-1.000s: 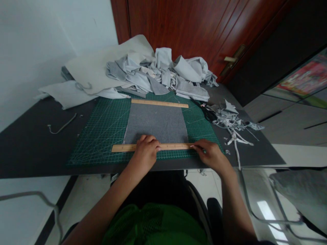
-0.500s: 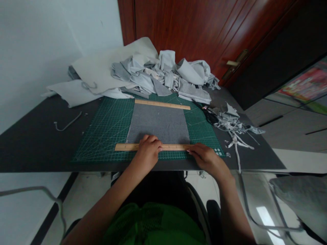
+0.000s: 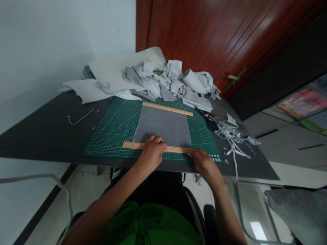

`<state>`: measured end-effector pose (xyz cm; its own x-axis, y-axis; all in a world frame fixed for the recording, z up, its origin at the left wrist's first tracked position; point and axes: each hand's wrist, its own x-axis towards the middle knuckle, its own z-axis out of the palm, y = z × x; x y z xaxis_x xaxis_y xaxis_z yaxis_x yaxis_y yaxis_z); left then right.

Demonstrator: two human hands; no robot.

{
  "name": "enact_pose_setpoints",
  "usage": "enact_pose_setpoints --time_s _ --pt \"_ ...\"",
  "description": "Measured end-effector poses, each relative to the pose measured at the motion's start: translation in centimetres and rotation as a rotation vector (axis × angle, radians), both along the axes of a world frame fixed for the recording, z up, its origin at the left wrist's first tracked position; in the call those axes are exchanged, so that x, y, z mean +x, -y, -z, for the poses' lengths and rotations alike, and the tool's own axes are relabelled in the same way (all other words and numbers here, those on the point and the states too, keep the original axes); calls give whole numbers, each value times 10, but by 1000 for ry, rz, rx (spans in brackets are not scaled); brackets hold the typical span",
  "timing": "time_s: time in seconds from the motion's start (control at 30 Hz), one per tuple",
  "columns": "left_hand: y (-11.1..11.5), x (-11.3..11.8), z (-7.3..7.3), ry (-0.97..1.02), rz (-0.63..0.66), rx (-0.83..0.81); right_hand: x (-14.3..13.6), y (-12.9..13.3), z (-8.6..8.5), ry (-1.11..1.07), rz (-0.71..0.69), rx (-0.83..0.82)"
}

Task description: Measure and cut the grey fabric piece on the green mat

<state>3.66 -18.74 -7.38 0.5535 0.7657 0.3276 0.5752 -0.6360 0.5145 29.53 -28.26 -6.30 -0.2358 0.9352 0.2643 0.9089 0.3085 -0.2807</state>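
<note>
Pinching the near ruler (image 3: 178, 149) along cloth's (image 3: 165, 124) edge, left hand (image 3: 154, 149) and right hand (image 3: 203, 161) leave mat (image 3: 112, 131) open leftward.

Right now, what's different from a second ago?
The right hand has slid a little left along the near ruler, from just past the right edge of the grey cloth to about that edge. The whole view swung too. Neither hand let go: the left hand stays on that ruler, and the cloth, far ruler and green mat lie as before.

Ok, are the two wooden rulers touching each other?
Apart. The head view shows grey cloth spanning the gap between the far ruler and the near ruler.
</note>
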Motion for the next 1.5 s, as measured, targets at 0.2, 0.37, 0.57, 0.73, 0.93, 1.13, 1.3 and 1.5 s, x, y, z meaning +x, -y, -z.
enact_pose_setpoints --time_s 0.2,0.37,0.57,0.73,0.93,1.13,1.3,1.5 --pt "0 1 1 26 6 -6 -2 -1 13 -19 -4 78" --pt "-1 1 3 14 0 10 -3 -5 16 -44 1 105" --pt "0 1 2 -10 -6 4 5 -5 12 -13 -5 94" --pt "1 1 0 -10 -7 -25 -1 0 10 84 34 110" --pt "0 1 1 -3 -4 -25 -20 1 17 -1 36 148" --pt "0 1 3 17 -3 -12 -16 -1 18 -6 72 185" --pt "0 2 4 16 -3 5 -7 6 14 47 130 176" --pt "0 2 6 23 -6 26 -3 10 9 131 177 171"
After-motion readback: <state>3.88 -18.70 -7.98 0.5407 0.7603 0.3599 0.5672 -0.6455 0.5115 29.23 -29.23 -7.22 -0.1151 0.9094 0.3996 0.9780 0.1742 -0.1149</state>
